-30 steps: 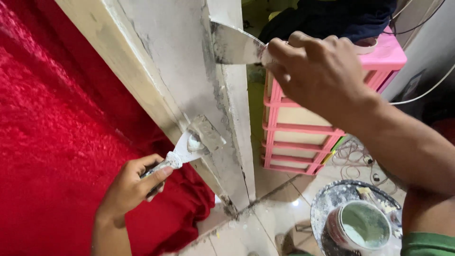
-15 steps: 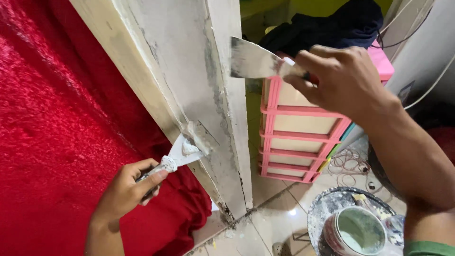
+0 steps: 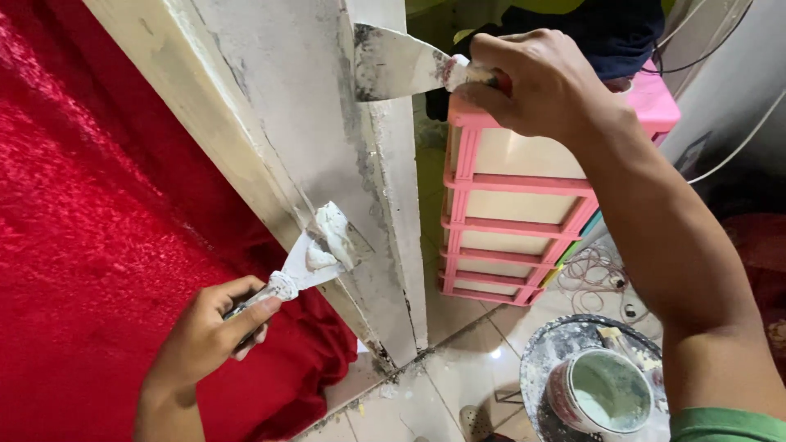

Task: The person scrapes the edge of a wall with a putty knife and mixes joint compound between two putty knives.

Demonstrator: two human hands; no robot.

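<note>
The right hand [image 3: 544, 82] grips a wide putty knife [image 3: 397, 64] flat against the grey wall pillar's [image 3: 286, 106] far edge, best drawn steadily at a shallow angle, while the left hand [image 3: 209, 331] holds a smaller putty-laden knife [image 3: 323, 250] near the red curtain [image 3: 90, 229].

Curtain [image 3: 90, 245] left of post [image 3: 311, 139], drawers [image 3: 508, 221] right, bucket [image 3: 602, 393] w/ floor below.

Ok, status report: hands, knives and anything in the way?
Right hand grips wide putty knife at wall edge. Left hand holds small putty knife loaded with white filler. Nothing blocking either blade.
</note>
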